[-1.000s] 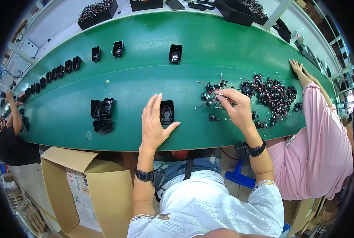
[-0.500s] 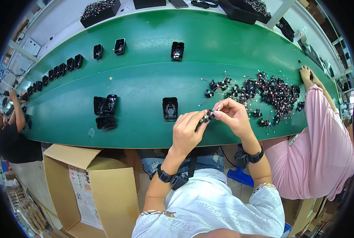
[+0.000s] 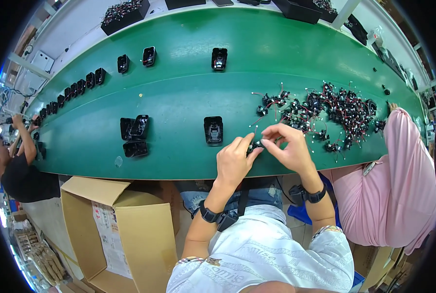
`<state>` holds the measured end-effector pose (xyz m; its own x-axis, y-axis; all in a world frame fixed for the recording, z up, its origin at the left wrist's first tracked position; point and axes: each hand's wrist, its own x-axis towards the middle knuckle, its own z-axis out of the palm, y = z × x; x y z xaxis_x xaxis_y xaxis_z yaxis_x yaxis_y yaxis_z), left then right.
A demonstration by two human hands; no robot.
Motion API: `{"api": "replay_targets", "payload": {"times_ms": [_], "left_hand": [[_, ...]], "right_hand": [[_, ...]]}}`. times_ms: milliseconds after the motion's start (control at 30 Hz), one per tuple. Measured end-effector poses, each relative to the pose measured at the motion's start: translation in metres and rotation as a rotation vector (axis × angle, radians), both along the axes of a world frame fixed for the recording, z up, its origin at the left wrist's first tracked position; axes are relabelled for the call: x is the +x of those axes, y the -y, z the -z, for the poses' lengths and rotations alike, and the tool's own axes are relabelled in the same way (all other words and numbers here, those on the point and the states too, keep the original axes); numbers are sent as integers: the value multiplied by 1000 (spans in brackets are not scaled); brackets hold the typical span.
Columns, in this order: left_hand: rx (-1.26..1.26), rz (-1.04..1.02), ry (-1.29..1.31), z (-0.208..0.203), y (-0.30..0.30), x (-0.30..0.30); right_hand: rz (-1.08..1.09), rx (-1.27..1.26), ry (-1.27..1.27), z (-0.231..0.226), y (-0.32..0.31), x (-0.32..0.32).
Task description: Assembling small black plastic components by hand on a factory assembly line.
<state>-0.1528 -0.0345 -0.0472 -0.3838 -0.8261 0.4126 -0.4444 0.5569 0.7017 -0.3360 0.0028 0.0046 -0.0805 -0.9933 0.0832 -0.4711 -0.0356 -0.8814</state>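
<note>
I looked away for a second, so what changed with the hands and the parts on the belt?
The left hand left the black housing and joined the right hand, which brought a small wired part from the pile toward the belt's near edge. Both now pinch it. The housings and pile stayed put.

factory assembly line: long green conveyor surface [image 3: 179, 73] carrying a row of black housings [image 3: 76, 88], a pile of small wired parts [image 3: 335, 110], a cardboard box [image 3: 120, 229], co-workers on both sides.
</note>
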Motion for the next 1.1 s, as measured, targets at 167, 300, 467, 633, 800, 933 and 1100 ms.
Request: {"api": "replay_targets", "payload": {"times_ms": [167,300,467,633,800,933,1100], "left_hand": [[-2,0,-49,1,-1,2],[-1,16,-98,-7,-7,7],[-90,65,-171,-11,-6,14],[-128,-58,-96,-24,19,62],[-3,2,256,-11,52,75],[-1,27,171,0,51,69],[104,58,22,-6,31,58]], "right_hand": [[174,21,80,6,-13,16],[123,-17,128,3,-17,35],[77,-31,348,16,-16,32],[51,-134,217,10,-23,25],[-89,-230,155,9,-17,34],[-48,-282,117,10,-17,38],[-48,-281,122,9,-15,41]]}}
